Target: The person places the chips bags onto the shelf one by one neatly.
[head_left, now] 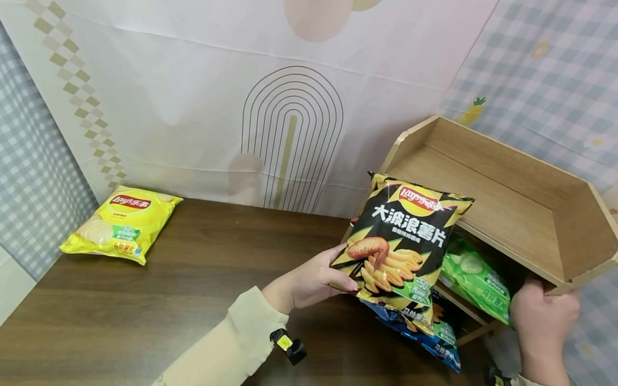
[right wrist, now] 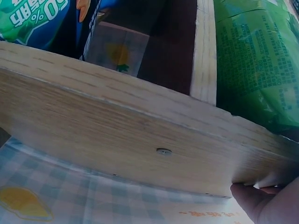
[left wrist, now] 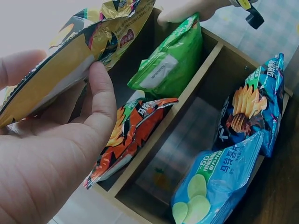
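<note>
My left hand (head_left: pixel 311 279) grips the left edge of a black-and-gold Lay's potato chip bag (head_left: pixel 403 241), its printed front up, in front of a wooden shelf (head_left: pixel 497 177). At the shelf's near right end, my right hand (head_left: pixel 545 313) grips the side panel. Beside that hand, a green chip bag (head_left: pixel 475 279) sits in the upper compartment. In the left wrist view, an orange-red chip bag (left wrist: pixel 135 135) lies in the same compartment as the green one. Across the divider are a dark blue chip bag (left wrist: pixel 252 102) and a light blue chip bag (left wrist: pixel 215 182).
A yellow Lay's chip bag (head_left: pixel 123 222) lies at the far left of the dark wooden table (head_left: pixel 207 289), near the back wall cloth (head_left: pixel 183 107). Checked cloth (head_left: pixel 545 69) hangs behind the shelf. The shelf's top tray has raised sides.
</note>
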Available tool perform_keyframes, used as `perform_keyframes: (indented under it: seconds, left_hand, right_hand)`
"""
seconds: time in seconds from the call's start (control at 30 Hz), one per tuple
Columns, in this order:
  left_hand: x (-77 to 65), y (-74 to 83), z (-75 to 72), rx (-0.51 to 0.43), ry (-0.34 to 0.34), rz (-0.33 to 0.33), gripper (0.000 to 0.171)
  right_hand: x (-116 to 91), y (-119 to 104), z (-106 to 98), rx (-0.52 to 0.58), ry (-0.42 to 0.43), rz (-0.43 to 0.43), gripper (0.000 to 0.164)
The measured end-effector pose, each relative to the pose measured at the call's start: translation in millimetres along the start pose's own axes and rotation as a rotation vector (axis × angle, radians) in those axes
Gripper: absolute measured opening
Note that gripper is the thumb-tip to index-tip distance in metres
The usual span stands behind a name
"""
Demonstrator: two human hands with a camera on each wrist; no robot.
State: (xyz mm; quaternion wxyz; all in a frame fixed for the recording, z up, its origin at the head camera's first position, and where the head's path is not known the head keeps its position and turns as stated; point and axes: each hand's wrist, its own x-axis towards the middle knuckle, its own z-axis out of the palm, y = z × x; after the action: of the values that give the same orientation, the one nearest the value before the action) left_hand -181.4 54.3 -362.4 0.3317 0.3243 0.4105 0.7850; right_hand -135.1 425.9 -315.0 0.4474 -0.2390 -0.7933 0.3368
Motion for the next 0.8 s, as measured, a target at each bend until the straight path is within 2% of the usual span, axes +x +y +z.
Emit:
perform_keyframes:
  seconds: [0.2, 0.4, 0.67, 0.8]
  left_hand:
    - [1.2, 2.2, 0.7, -0.002, -0.014, 0.002, 0.070]
    - [10.0, 8.6, 6.4, 0.008, -0.040, 0.017, 0.071]
    - [33.7, 26.1, 22.7, 0.035, -0.038, -0.029, 0.070]
    - [49.1, 36.8, 33.3, 0.011, -0.047, -0.044, 0.066]
  right_hand:
    - [-2.9, 3.4, 2.4, 0.010, 0.012, 0.001, 0.045]
    - [-2.4, 5.3, 2.8, 0.003, 0.012, 0.008, 0.044]
    - [-2.5, 4.8, 3.2, 0.001, 0.023, 0.000, 0.042]
    - [-2.2, 5.4, 2.8, -0.002, 0.015, -0.030, 0.035]
